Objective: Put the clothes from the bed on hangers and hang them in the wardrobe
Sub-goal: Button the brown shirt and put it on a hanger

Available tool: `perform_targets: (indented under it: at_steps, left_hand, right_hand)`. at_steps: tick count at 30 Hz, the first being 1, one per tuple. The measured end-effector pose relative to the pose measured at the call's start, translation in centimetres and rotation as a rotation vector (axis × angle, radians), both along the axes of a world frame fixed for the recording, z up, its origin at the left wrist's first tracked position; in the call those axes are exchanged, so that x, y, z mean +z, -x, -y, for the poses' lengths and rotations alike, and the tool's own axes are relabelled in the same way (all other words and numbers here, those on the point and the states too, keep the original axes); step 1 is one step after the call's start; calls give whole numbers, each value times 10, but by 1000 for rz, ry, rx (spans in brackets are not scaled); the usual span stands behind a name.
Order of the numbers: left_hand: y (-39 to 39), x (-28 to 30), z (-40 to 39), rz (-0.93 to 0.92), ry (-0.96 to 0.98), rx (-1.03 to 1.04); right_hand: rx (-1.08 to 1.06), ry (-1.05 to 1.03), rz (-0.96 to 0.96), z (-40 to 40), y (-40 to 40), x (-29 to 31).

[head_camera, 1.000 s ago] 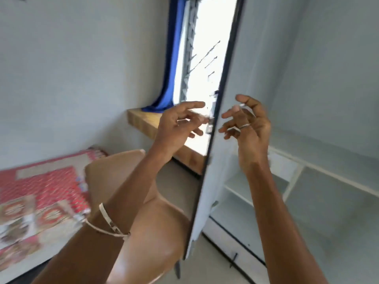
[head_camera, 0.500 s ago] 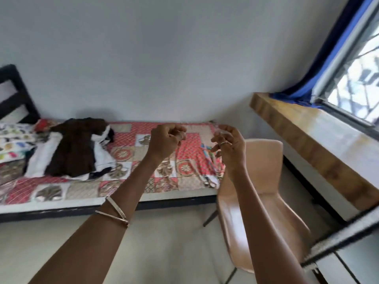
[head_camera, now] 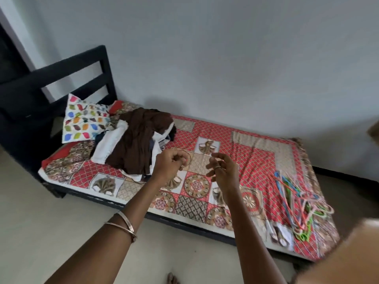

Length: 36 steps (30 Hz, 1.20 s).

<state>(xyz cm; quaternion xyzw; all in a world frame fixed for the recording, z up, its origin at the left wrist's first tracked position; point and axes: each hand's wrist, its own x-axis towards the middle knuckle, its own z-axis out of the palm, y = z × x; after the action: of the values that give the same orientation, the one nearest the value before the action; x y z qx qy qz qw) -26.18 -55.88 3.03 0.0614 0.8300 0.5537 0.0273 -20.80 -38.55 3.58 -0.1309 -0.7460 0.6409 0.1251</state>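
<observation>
Nothing looks hung yet: the clothes lie heaped near the pillow, the hangers (a colourful tangle) well apart at the bed's foot. The left hand and right hand hover loosely curled, apparently empty.

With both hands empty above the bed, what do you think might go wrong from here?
The hangers lie in a tangled heap near the foot of the bed, so lifting one may drag others off the edge. The clothes pile is jumbled; pulling the brown garment could spill the white pieces.
</observation>
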Motion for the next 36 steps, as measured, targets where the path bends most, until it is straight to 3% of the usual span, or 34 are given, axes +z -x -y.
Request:
perform_targets:
  at_steps: [6, 17, 22, 29, 33, 36]
  left_hand:
    - [113, -29, 28, 181, -25, 193]
    - [328, -160, 111, 523, 63, 496]
    - [442, -214, 136, 567, 203, 531]
    - [584, -293, 135, 631, 409, 367]
    - [616, -315, 125, 621, 582, 357]
    - [619, -315, 122, 474, 521, 412]
  right_hand:
    - [127, -34, 154, 12, 133, -31]
    - [248, -176, 425, 48, 357, -148]
    - [320, -254, 556, 76, 458, -216]
    - [316, -204, 747, 85, 526, -284]
    - [335, -222, 764, 84, 552, -298]
    - [328, -204, 740, 86, 573, -295]
